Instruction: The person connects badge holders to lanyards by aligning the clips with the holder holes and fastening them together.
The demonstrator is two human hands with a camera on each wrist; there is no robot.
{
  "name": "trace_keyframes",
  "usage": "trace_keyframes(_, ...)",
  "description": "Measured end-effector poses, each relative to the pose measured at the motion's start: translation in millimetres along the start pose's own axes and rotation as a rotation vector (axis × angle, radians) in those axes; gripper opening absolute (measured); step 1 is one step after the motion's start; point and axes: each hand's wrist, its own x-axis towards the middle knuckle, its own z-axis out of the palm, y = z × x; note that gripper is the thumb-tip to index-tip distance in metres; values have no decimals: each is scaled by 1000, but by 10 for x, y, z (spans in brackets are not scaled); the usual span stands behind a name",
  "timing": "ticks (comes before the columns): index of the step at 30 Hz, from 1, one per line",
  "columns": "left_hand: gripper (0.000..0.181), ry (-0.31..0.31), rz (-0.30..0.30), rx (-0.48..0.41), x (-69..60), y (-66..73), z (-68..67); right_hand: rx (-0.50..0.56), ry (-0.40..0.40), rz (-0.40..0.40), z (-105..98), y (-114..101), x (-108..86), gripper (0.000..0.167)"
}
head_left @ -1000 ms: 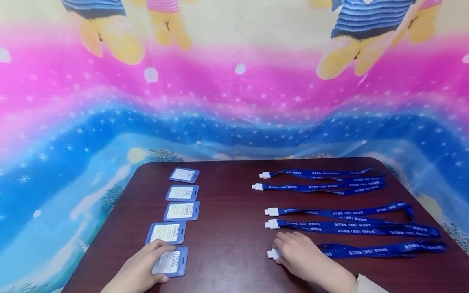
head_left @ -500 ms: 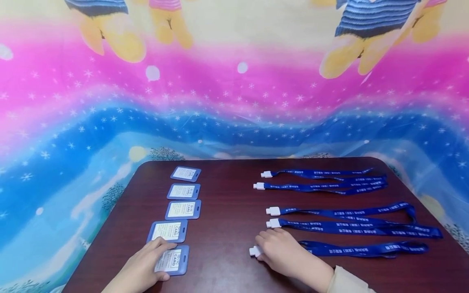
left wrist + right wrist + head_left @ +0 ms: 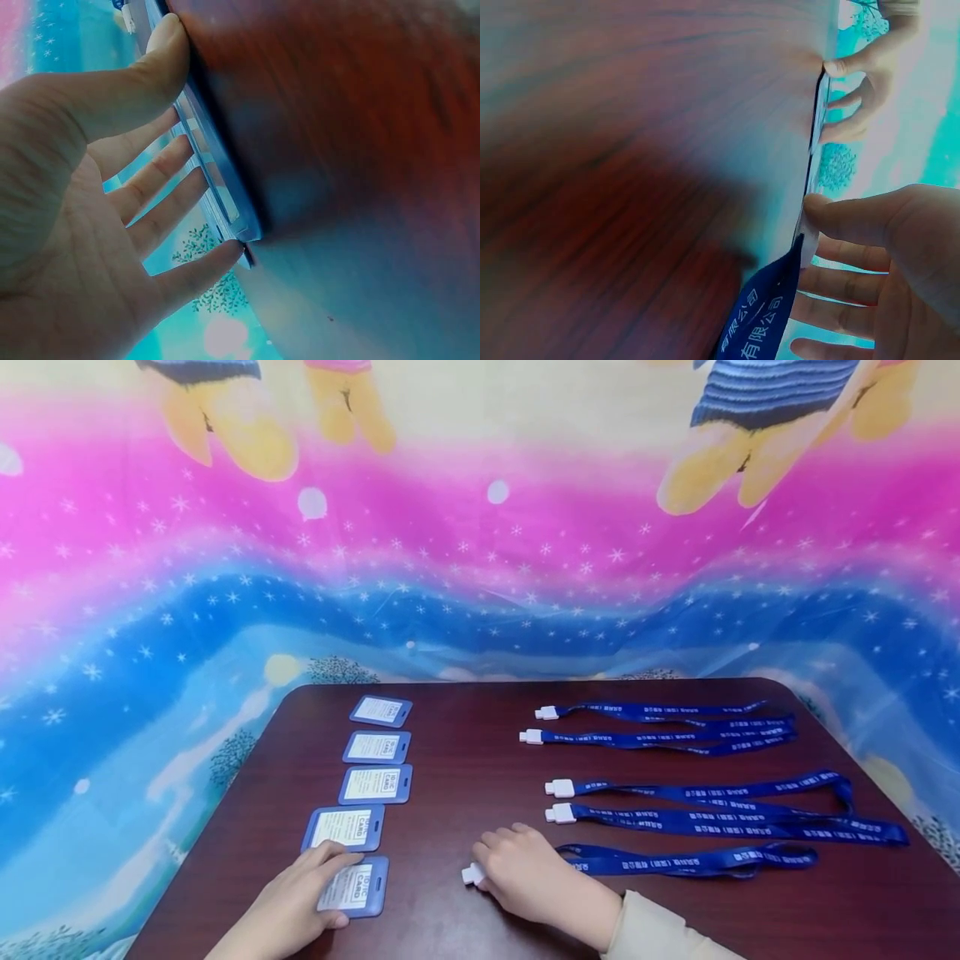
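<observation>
The left hand [image 3: 292, 897] holds the nearest blue-framed card holder [image 3: 367, 887] by its edges, thumb on the near edge and fingers on the far one; the holder lies on the table. In the left wrist view the thumb and fingers of the left hand [image 3: 112, 195] meet that holder [image 3: 214, 161]. The right hand [image 3: 528, 877] pinches the white clip [image 3: 472, 875] of the nearest blue lanyard [image 3: 675, 862], whose strap trails to the right. The right wrist view has the right hand [image 3: 877, 262] at the clip [image 3: 808, 244], with the strap [image 3: 761, 315] hanging from it.
Several other card holders [image 3: 375, 783] form a column on the left of the dark red table [image 3: 457, 760]. Several blue lanyards [image 3: 675, 741] with white clips lie across the right side. A patterned cloth [image 3: 450, 527] stands behind the table.
The right hand has moved left across the table, pulling the nearest lanyard and its clip closer to the card holders. The left hand has stayed at the nearest holder.
</observation>
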Motion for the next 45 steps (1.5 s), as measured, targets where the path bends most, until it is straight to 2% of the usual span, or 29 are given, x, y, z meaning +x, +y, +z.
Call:
trace_keyframes(7, 63, 7, 23, -9, 9, 9, -9, -27, 16, -6, 7, -108, 170, 21)
trace_keyframes(10, 63, 22, 12, 1, 41, 33, -12, -37, 23, -1, 20, -126, 232, 22)
trace_keyframes(18, 63, 34, -82, 14, 76, 89, -10, -31, 15, 22, 50, -195, 412, 22)
trace_keyframes(22, 68, 24, -146, 22, 55, 84, -21, -53, 21, -3, 94, -283, 530, 22)
trace_keyframes(28, 67, 31, -192, 0, -7, 63, -21, -113, 47, -42, 147, -457, 698, 23)
trace_keyframes(37, 58, 59, -177, -46, -98, 60, 55, -178, 105, -78, 221, -609, 790, 24)
trace_keyframes(45, 58, 53, -168, -34, -77, 57, 52, -205, 77, -96, 270, -639, 829, 26)
